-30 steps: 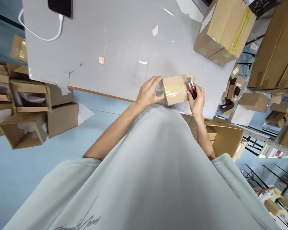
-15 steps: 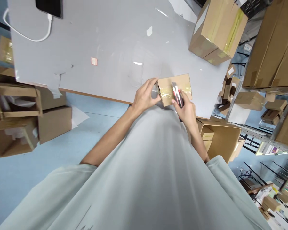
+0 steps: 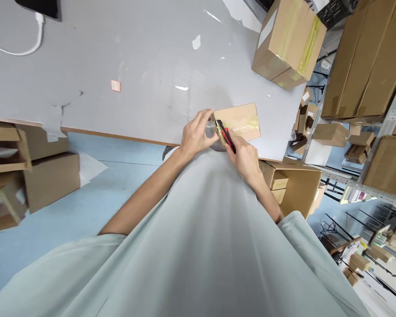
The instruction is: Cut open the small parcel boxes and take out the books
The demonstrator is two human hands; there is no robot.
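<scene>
A small cardboard box (image 3: 239,116) with clear yellowish tape lies at the table's front edge, close against my shirt. My left hand (image 3: 197,133) grips the box's left end, thumb at the near corner and fingers at the far one. In my right hand (image 3: 243,155) is a red and black utility knife (image 3: 227,137). Its tip points up and left, at the taped left edge of the box. Whether the blade is in the tape I cannot tell.
On the grey table (image 3: 145,53) lie a small red-edged sticker (image 3: 115,85), a phone (image 3: 44,6) with a white cable and scraps. A large taped carton (image 3: 287,42) stands at the back right. An open carton (image 3: 300,189) holding small boxes stands below the table's right end.
My right hand has moved the utility knife left, from the middle of the box to its left edge. The left hand keeps its hold. The whole view has shifted slightly.
</scene>
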